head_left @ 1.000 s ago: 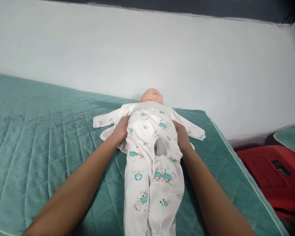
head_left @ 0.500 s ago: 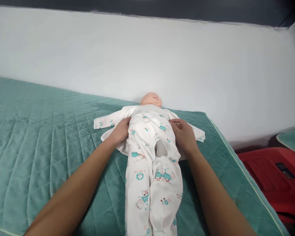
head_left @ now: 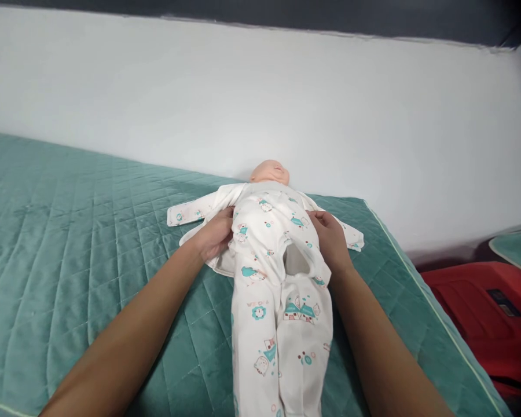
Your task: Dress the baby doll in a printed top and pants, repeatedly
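Fingers (head_left: 227, 215) of the left hand (head_left: 214, 236) are curling in against one side of the white printed pants (head_left: 260, 292), while the right hand (head_left: 330, 234) is bending inward at the opposite side. The hands are resting apart, with the pants lying between them; the cloth is hiding some fingertips, leaving it unclear whether either hand is gripping it. The pants are covering the front of a doll (head_left: 269, 172), their opening (head_left: 296, 259) facing upward and their legs running off the bottom of the view. Beyond the hands, a white top (head_left: 230, 196) is spreading out around the pants, one sleeve (head_left: 191, 209) extending to the left, the other to the right. The doll's head is lying close to the white wall (head_left: 156, 87). A green quilted cover (head_left: 113, 249) is supporting all of this. Past its right edge, a red object (head_left: 473, 313) is sitting, bearing a dark label (head_left: 506, 302). Overhead, a dark band (head_left: 286, 16) is crossing the wall.
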Demonstrator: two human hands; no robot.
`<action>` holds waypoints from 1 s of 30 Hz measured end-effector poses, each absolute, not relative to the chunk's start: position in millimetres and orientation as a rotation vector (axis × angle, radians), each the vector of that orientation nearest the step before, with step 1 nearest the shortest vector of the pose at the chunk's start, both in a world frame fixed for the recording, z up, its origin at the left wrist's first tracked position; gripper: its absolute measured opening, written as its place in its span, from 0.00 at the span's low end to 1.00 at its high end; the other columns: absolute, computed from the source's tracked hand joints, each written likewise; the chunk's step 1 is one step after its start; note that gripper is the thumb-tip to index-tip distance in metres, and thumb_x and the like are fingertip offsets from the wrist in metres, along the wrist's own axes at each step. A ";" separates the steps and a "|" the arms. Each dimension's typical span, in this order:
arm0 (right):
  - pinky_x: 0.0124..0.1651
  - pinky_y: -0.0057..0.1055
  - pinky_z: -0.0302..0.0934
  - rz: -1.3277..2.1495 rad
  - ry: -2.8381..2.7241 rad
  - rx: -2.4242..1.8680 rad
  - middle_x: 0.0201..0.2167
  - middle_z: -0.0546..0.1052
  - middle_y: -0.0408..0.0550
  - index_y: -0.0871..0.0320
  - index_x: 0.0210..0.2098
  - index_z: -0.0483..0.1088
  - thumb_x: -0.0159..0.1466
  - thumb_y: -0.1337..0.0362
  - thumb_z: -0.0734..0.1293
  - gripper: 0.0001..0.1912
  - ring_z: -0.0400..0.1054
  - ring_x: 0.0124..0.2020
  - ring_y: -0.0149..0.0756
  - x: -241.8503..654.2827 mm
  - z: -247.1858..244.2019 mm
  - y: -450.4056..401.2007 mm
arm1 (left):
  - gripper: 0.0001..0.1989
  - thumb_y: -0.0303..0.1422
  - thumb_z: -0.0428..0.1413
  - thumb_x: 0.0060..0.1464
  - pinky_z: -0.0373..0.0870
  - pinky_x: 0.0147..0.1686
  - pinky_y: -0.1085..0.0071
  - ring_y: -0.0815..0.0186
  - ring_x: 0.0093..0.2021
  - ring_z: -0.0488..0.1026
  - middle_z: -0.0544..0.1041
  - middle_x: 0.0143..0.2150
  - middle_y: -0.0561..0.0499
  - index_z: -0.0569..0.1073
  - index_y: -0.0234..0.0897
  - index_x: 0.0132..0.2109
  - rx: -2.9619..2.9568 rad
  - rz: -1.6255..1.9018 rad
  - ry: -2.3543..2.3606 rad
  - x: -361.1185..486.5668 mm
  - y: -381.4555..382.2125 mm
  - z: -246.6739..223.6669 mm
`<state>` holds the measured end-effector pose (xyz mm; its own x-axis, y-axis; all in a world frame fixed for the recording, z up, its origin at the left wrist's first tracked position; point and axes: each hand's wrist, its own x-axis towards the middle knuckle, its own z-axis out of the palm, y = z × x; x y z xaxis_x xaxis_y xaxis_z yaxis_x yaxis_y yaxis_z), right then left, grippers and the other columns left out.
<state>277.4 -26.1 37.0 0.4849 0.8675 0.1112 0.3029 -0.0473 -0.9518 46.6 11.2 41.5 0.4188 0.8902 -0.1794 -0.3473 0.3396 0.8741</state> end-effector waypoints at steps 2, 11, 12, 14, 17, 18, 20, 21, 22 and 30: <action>0.35 0.34 0.64 0.669 -1.041 -1.648 0.32 0.79 0.47 0.55 0.31 0.72 0.54 0.47 0.70 0.17 0.71 0.34 0.41 280.0 38.0 -24.9 | 0.20 0.25 0.64 0.45 0.77 0.46 0.60 0.54 0.45 0.79 0.81 0.44 0.41 0.74 0.31 0.48 0.819 0.894 0.724 48.3 12.3 40.4; 0.36 0.38 0.66 0.767 -1.126 -1.668 0.32 0.80 0.49 0.54 0.33 0.73 0.57 0.43 0.68 0.21 0.72 0.36 0.46 275.0 38.5 -29.9 | 0.15 0.26 0.61 0.48 0.77 0.45 0.61 0.56 0.41 0.79 0.81 0.39 0.41 0.76 0.29 0.45 0.815 0.894 0.765 45.8 14.0 41.6; 0.37 0.38 0.66 0.738 -1.138 -1.659 0.32 0.80 0.49 0.54 0.33 0.73 0.58 0.42 0.67 0.21 0.72 0.36 0.46 276.0 37.2 -29.6 | 0.14 0.27 0.61 0.47 0.76 0.44 0.61 0.56 0.40 0.79 0.81 0.38 0.41 0.76 0.29 0.44 0.842 0.888 0.771 44.5 14.4 41.5; 0.39 0.39 0.66 0.651 -1.187 -1.643 0.31 0.80 0.48 0.53 0.34 0.73 0.58 0.42 0.67 0.21 0.71 0.37 0.45 279.5 34.4 -28.0 | 0.13 0.27 0.61 0.46 0.75 0.43 0.60 0.56 0.39 0.78 0.81 0.37 0.42 0.77 0.30 0.42 0.919 0.865 0.793 41.1 15.5 40.9; 0.42 0.39 0.65 0.498 -1.253 -1.656 0.33 0.79 0.48 0.54 0.33 0.72 0.59 0.44 0.68 0.19 0.71 0.37 0.43 283.1 33.2 -25.9 | 0.10 0.27 0.60 0.45 0.72 0.43 0.61 0.55 0.38 0.77 0.81 0.33 0.45 0.78 0.32 0.38 1.121 0.874 0.941 34.9 18.5 38.6; 0.44 0.39 0.64 0.446 -1.268 -1.658 0.33 0.79 0.48 0.54 0.33 0.72 0.59 0.46 0.68 0.17 0.71 0.37 0.43 282.5 34.1 -25.9 | 0.08 0.28 0.59 0.46 0.71 0.43 0.61 0.55 0.39 0.76 0.80 0.32 0.46 0.79 0.33 0.36 1.221 0.903 1.037 33.1 19.7 37.6; 0.47 0.39 0.64 0.386 -1.283 -1.616 0.36 0.79 0.48 0.54 0.34 0.73 0.60 0.49 0.69 0.14 0.71 0.38 0.41 278.7 37.5 -27.4 | 0.06 0.29 0.57 0.49 0.69 0.45 0.62 0.56 0.40 0.75 0.80 0.31 0.48 0.79 0.36 0.33 1.434 1.015 1.260 30.7 21.6 35.9; 0.48 0.39 0.64 0.395 -1.288 -1.569 0.37 0.79 0.48 0.54 0.35 0.73 0.60 0.51 0.69 0.13 0.71 0.39 0.40 275.8 39.5 -28.5 | 0.07 0.30 0.55 0.51 0.68 0.46 0.63 0.56 0.40 0.75 0.80 0.33 0.48 0.79 0.37 0.34 1.532 1.091 1.346 30.5 22.1 35.4; 0.49 0.39 0.64 0.434 -1.289 -1.513 0.39 0.78 0.47 0.54 0.37 0.73 0.60 0.51 0.69 0.13 0.71 0.41 0.40 272.9 41.3 -29.6 | 0.08 0.31 0.54 0.53 0.67 0.48 0.63 0.57 0.41 0.74 0.80 0.35 0.48 0.79 0.38 0.35 1.620 1.170 1.394 31.0 22.3 35.5; 0.47 0.35 0.63 0.716 -1.294 -1.361 0.38 0.76 0.45 0.54 0.39 0.72 0.59 0.51 0.69 0.15 0.69 0.39 0.36 268.8 41.7 -21.1 | 0.10 0.36 0.52 0.62 0.65 0.53 0.69 0.63 0.49 0.71 0.77 0.46 0.48 0.76 0.38 0.43 1.866 1.322 0.980 43.1 28.2 42.7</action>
<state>268.8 -21.1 41.7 0.2281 0.9439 0.2387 0.2991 0.1654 -0.9398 43.1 28.2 42.7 0.2151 0.8528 0.4758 0.2069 -0.5160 0.8312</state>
